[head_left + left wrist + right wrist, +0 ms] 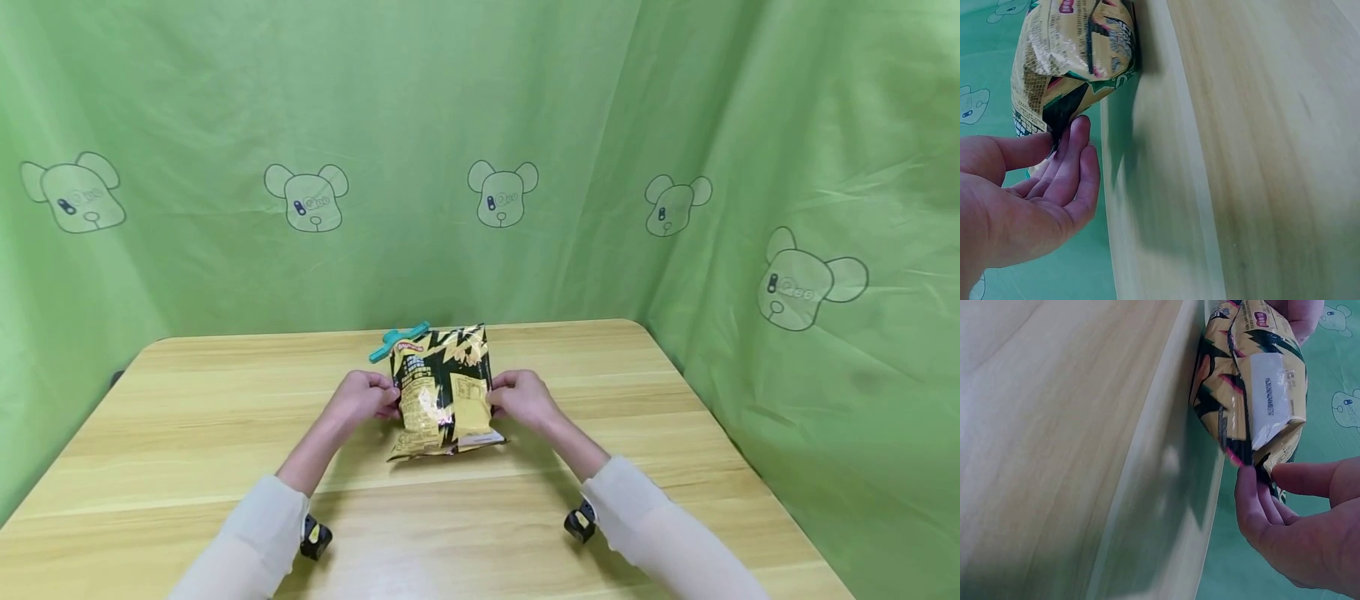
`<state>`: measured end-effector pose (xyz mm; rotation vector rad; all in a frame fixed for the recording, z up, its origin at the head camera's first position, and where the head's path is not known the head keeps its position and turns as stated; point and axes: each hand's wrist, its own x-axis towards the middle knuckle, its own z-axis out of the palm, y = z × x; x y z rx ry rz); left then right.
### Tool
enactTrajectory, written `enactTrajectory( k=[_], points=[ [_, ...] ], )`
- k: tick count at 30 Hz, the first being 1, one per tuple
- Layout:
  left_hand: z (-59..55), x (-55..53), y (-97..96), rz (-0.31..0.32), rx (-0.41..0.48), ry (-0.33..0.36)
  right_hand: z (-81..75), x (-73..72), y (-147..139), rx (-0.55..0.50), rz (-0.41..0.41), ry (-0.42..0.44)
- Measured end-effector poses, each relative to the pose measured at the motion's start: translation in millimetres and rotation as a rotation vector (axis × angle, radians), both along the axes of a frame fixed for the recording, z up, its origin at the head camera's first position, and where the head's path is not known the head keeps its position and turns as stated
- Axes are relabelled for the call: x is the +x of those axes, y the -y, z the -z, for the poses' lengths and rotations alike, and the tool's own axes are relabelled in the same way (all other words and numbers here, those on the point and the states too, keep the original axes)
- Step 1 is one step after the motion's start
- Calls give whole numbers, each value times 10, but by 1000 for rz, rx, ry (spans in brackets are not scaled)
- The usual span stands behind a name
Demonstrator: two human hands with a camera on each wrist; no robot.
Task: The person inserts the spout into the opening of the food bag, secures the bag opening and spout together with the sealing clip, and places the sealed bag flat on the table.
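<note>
A shiny gold-and-black snack bag (442, 396) is held between both hands over the middle of the table, its printed back toward the head camera. My left hand (367, 395) pinches the bag's left edge between thumb and fingers. On the opposite edge my right hand (522, 397) does the same. In the left wrist view, the left thumb and fingertips meet at a dark corner of the bag (1079, 56). The right wrist view shows a white printed panel on the bag (1269, 394). A teal bag clip (398, 341) shows at the bag's upper left corner.
The light wooden table (225, 417) reaches back to a green curtain (405, 83) printed with bear heads. More curtain hangs along both sides. A black wrist device (316, 537) sits below the left sleeve, and another (580, 522) below the right.
</note>
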<state>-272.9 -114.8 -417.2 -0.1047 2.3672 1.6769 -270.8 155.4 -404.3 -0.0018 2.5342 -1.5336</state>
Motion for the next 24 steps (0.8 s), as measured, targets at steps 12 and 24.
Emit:
enactTrajectory(
  k=[12,24],
  points=[
    [76,1,13,49,-11,24,43,13,-21,27,-56,39],
    [99,5,-11,90,-25,36,65,25,-58,54,-86,49]
  ],
)
